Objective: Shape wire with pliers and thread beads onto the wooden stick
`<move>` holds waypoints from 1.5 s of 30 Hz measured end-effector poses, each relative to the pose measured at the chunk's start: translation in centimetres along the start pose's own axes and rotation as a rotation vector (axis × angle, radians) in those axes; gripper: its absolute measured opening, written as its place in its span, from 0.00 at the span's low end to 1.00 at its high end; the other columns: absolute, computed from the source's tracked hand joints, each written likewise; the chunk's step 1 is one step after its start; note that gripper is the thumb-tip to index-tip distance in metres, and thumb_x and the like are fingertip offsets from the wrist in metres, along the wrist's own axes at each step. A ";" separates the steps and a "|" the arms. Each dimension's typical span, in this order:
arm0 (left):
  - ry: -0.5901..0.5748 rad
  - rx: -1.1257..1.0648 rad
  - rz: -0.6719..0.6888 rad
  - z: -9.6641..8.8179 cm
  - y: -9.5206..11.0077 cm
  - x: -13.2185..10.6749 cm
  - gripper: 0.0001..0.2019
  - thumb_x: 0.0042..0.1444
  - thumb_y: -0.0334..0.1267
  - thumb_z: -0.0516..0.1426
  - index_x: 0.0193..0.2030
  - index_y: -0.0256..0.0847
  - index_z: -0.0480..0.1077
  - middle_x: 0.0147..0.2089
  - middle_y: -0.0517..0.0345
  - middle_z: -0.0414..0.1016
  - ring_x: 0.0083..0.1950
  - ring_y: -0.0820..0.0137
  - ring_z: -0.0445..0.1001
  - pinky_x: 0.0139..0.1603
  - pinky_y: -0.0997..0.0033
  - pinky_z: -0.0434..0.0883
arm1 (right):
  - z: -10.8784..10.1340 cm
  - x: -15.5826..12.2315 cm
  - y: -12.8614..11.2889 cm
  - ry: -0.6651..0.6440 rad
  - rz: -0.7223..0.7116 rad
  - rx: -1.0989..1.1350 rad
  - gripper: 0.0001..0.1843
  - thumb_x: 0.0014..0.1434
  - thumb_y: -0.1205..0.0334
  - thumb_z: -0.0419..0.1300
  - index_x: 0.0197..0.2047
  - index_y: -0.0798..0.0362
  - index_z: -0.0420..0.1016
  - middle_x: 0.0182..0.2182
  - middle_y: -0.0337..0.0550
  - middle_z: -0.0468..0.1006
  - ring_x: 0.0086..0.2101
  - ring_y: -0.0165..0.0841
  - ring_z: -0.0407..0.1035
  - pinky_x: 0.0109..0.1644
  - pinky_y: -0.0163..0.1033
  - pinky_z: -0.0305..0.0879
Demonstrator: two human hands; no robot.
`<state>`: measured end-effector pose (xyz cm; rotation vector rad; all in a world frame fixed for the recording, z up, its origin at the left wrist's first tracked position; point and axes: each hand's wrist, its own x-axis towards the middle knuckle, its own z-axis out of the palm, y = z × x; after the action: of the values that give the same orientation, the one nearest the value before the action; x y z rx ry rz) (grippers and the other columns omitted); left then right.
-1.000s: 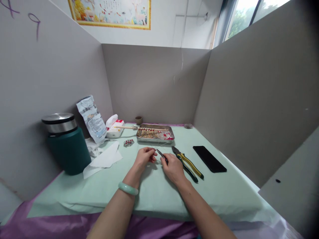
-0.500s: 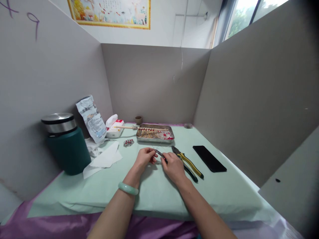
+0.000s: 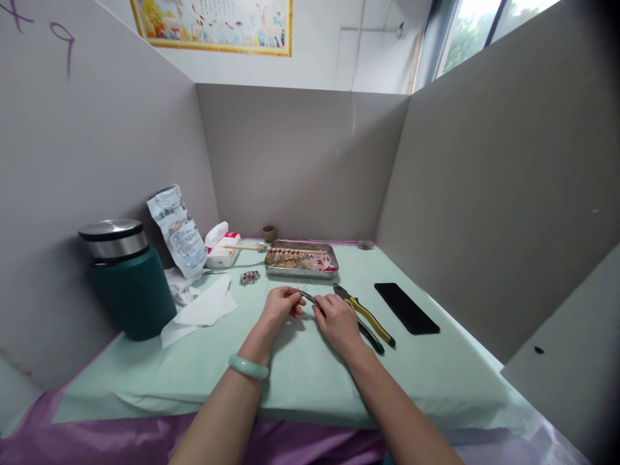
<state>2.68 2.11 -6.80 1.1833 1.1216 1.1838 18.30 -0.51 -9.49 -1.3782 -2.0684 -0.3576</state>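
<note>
My right hand (image 3: 338,323) is closed around a slim dark pair of pliers (image 3: 310,298), whose narrow tip points left toward my other hand. Fingers pinched, my left hand (image 3: 283,307) meets that tip; whatever lies between its fingertips is too small to make out. A few thin wires (image 3: 305,287) lie on the cloth just beyond. Right of my right hand rest larger pliers (image 3: 371,320) with yellow and dark handles. Behind the hands stands a metal tray (image 3: 301,274) of gold, clear and red beads, with a beaded wooden stick (image 3: 249,248) across it.
Left of the tray lies a small heap of red and silver beadwork (image 3: 250,278). White paper (image 3: 201,313), a green flask (image 3: 133,290), a pouch (image 3: 179,232) and a tissue pack (image 3: 223,255) occupy the left side. A black phone (image 3: 407,309) lies right. Grey panels (image 3: 300,161) enclose the table.
Both hands stay almost in place, the pliers' tip still at my left fingertips. The whole view has shifted very slightly.
</note>
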 end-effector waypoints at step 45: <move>0.020 -0.174 -0.016 -0.6 -0.6 0.4 0.10 0.48 0.38 0.63 0.29 0.31 0.71 0.23 0.52 0.74 0.25 0.71 0.74 0.27 0.75 0.73 | 0.8 -0.3 -0.2 -0.022 0.014 0.060 0.06 0.60 0.65 0.55 0.36 0.51 0.74 0.31 0.41 0.75 0.35 0.34 0.67 0.38 0.36 0.55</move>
<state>2.18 2.54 -7.41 1.0304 1.0190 1.2564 17.87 -0.37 -10.28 -1.3656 -2.0697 -0.2736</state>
